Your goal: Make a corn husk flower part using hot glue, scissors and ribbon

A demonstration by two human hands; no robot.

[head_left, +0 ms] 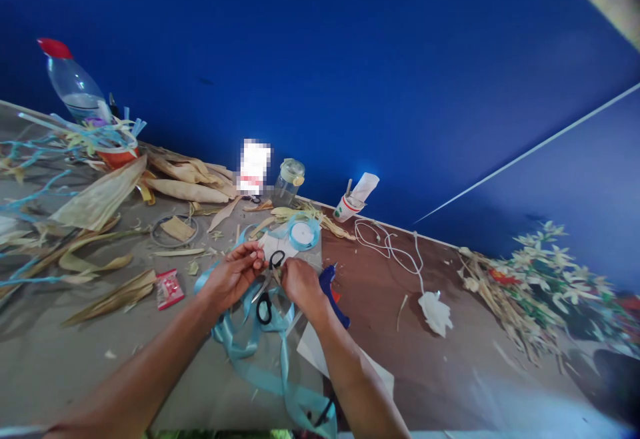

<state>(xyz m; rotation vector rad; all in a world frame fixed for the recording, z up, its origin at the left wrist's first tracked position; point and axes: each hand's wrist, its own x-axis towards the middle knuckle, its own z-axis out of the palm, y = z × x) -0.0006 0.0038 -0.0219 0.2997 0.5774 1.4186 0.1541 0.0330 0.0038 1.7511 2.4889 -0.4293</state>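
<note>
My left hand (237, 272) is closed in a pinch over the table, and whatever its fingertips hold is too small to make out. Close beside it, my right hand (301, 283) is curled shut with its fingers mostly hidden. Between the two hands are open scissors (265, 308) with black handles, seen above loose light-blue ribbon (240, 345). I cannot tell whether the right fingers touch the scissors. Just beyond the hands is a spool of light-blue ribbon (303, 233). A blue glue gun (327, 285) lies right of my right wrist.
Dried corn husks (190, 192) and a red packet (170, 289) lie left. Along the blue wall stand a bottle (75, 85), a lidded jar (287, 182) and a white cup (347, 207). A white cord (393, 252) and white flowers (555, 272) are right.
</note>
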